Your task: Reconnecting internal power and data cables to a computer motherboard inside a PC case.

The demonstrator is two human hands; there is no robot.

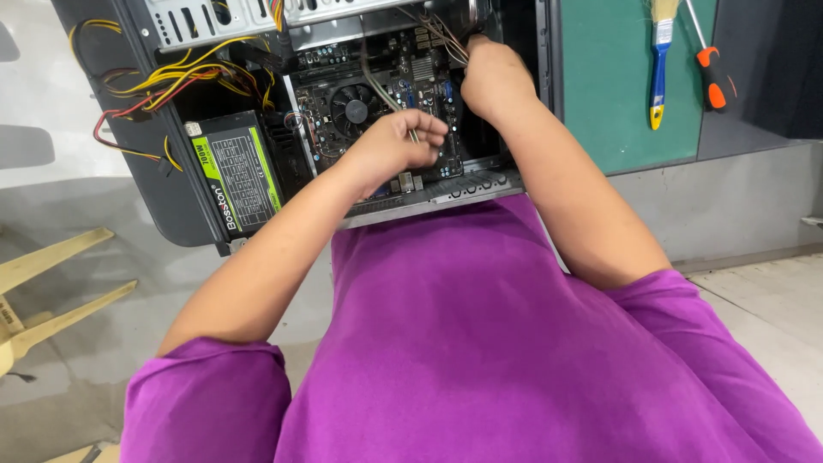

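**Head view: both hands among the cables of an opened computer case**

We see our left hand [396, 142] curled narrow, its fingertips pinching a thin grey cable [377, 86] that runs up over the dark, densely studded motherboard [377, 111]. Our right hand [495, 79] reaches deeper into the case, closed around a bundle of fine wires [446, 36]; its fingers are hidden, so we cannot tell exactly how they grip. A round black cooling fan [354, 109] sits just beside the left hand. To the left lies a boxy power supply [237, 171] with a green and black label, trailing glossy yellow, red and black wires [180, 77]. On the green mat [617, 94] to the right rest a blue-handled brush [658, 73] and an orange-handled screwdriver [710, 73], well apart from both hands.
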